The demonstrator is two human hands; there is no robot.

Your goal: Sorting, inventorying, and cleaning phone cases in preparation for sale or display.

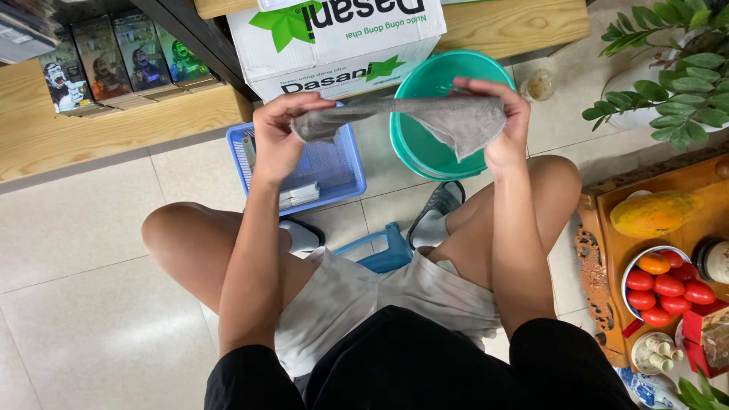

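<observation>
Posture: person seated on low blue stool (383, 254), knees apart, both arms out front over tiled floor (91, 250).
Left hand (275, 137): fingers closed, pinching one end of grey cloth (425, 118).
Right hand (507, 125): fingers curled shut on other end, thumb on top.
Cloth pos.: held in air betw. both hands, stretched roughly level; left part twisted thin, right part hangs as loose flap.
Below cloth: teal plastic basin (425, 156) under right half; blue mesh basket (334, 167) under left half, small white items inside.
Step (judged): looks like wringing or straightening cloth over basin.
Next move calls for: firm grip both ends, opposite wrist turns, cloth kept above basin.
Nearby: cardboard box (334, 38) behind; tray w/ papaya (654, 213), bowl of tomatoes (668, 288) at right, well apart.
</observation>
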